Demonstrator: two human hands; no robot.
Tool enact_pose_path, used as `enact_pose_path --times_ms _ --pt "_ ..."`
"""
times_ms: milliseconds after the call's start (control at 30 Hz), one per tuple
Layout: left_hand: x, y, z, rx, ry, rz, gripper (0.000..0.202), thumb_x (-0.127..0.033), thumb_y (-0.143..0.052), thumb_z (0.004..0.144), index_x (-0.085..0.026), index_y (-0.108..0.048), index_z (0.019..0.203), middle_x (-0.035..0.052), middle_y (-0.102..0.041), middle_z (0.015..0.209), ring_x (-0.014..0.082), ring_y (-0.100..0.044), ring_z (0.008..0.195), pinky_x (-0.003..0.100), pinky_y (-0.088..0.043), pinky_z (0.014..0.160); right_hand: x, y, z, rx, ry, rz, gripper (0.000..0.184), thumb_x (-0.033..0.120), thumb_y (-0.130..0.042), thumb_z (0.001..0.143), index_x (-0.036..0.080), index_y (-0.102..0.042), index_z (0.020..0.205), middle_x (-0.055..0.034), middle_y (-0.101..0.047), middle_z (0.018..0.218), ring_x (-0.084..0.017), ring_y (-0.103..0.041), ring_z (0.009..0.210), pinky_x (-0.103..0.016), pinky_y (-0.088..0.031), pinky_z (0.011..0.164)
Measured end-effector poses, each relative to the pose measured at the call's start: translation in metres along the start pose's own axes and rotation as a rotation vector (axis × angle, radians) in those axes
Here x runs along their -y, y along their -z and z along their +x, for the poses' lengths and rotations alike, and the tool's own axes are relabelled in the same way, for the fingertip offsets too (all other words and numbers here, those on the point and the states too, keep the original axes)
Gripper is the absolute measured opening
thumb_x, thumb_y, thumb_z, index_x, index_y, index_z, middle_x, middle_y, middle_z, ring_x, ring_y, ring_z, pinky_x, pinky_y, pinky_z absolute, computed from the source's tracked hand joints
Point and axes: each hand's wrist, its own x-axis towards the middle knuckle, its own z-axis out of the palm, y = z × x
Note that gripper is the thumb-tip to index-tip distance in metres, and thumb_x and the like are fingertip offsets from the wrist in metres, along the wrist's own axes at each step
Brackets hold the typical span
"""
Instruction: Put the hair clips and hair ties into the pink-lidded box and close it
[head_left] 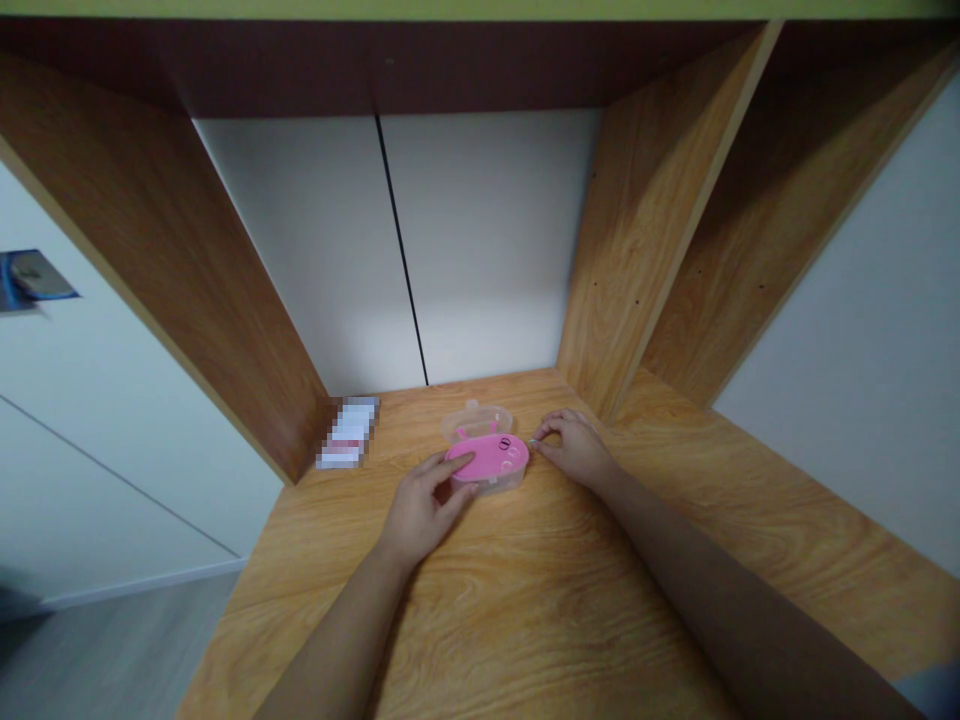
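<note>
**A:** What's on the desk?
**B:** A small oval plastic case (487, 462) is lying near the back of the desk, with its clear lid (476, 422) standing raised on the far side. A pink oval panel (487, 458) is sitting on its clear base, marked with a dark ring near the right end. Contents are not showing clearly.
**A:** Orientation?
**B:** Long axis is running crosswise to the person, the right end tilting slightly away.
**A:** Hands?
**B:** The left hand (424, 505) is resting on the case's left end, fingers (459, 462) lying over the pink panel, thumb near the front edge. Can't tell if it's gripping. The right hand (574, 448) is curling at the right end, its fingertips closing on a small silvery piece (532, 443), which is too small to identify.
**A:** Around it?
**B:** A pixelated white-and-red stack (345, 435) is lying back left on the wood-grain desk (525, 600), against the left wooden side panel (165, 260). A white back panel (487, 240) is rising behind, split by a dark seam.
</note>
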Motion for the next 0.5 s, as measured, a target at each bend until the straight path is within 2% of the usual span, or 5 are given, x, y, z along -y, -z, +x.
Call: enact_pose_path --times_ms 133,267,367,500 --pt "0.001 -0.001 0.000 -0.004 -0.002 0.006 0.038 -0.034 -0.067 0.090 -0.029 -0.067 0.128 0.0073 -0.068 0.130 0.0246 -0.064 0.120 0.044 -0.049 0.107 0.006 0.006 0.000 -0.120 0.007 0.045 0.007 0.029 -0.072 0.081 0.022 -0.074 0.079 -0.0063 -0.072 0.096 -0.024 -0.064 0.098 -0.039 -0.047 0.092" --pt "0.003 -0.002 0.000 -0.006 0.001 0.014 0.038 -0.035 -0.067 0.090 -0.029 -0.067 0.128 0.0076 -0.068 0.130 0.0246 -0.063 0.121 0.044 -0.049 0.107 0.024 0.015 -0.004 -0.246 0.043 0.161 0.012 0.033 -0.068 0.084 0.021 -0.072 0.082 -0.0055 -0.074 0.088 -0.023 -0.067 0.088 -0.038 -0.051 0.086" --pt "0.003 -0.002 0.000 -0.010 -0.003 0.010 0.038 -0.036 -0.067 0.091 -0.028 -0.067 0.128 0.0080 -0.068 0.129 0.0243 -0.063 0.119 0.044 -0.049 0.106 0.042 0.018 -0.011 -0.254 0.074 0.253 0.012 0.032 -0.068 0.084 0.021 -0.072 0.084 -0.0050 -0.075 0.085 -0.022 -0.068 0.083 -0.036 -0.052 0.081" --pt "0.001 0.000 0.001 -0.002 -0.011 -0.008 0.038 -0.035 -0.066 0.091 -0.028 -0.066 0.129 0.0083 -0.068 0.129 0.0241 -0.064 0.118 0.043 -0.051 0.104 0.067 0.018 -0.021 -0.196 0.149 0.270 0.006 0.028 -0.070 0.082 0.023 -0.073 0.081 -0.0041 -0.074 0.081 -0.022 -0.066 0.081 -0.036 -0.050 0.079"
